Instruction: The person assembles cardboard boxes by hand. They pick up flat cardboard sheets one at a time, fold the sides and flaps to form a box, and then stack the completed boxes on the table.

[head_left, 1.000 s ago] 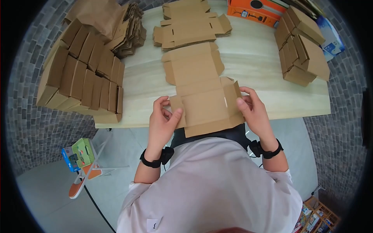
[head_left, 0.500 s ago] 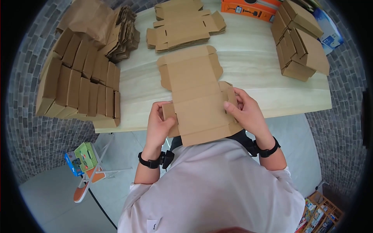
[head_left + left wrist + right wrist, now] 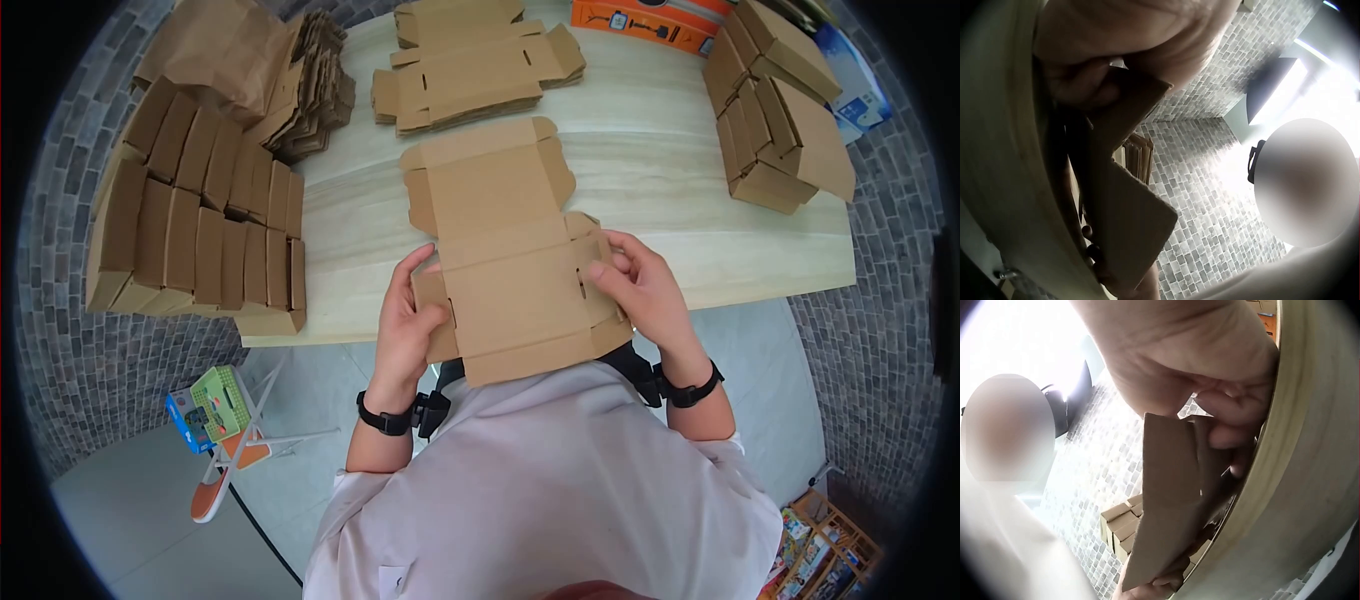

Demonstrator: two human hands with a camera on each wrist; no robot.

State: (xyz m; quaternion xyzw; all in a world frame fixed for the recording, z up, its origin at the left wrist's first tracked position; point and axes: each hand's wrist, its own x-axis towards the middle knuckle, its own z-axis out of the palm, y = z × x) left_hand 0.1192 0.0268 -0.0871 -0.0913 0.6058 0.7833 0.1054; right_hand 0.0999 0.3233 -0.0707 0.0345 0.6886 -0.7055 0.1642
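Note:
A creased, flat cardboard blank point(image 3: 510, 285) lies at the table's near edge in the head view, its lower end overhanging toward the person's lap. The left hand point(image 3: 403, 325) pinches its left side flap, thumb on top and fingers beneath. On the opposite side the right hand point(image 3: 645, 295) grips the right flap near a slot, thumb over the board. Both wrist views show curled fingers at the cardboard: the left hand point(image 3: 1091, 81) and the right hand point(image 3: 1229, 406). The fingertips under the board are partly hidden.
Folded boxes point(image 3: 190, 215) stand in rows at the left, beside a brown paper bag point(image 3: 215, 50) and stacked cardboard point(image 3: 310, 95). More flat blanks point(image 3: 475, 75) lie beyond the held one. At the right are more boxes point(image 3: 765, 140); an orange box point(image 3: 650, 22) sits at the back.
The cardboard's near end has moved closer to the body, and its right side flap lies flatter than before. Both hands have kept hold of the sides, and the right thumb has shifted inward.

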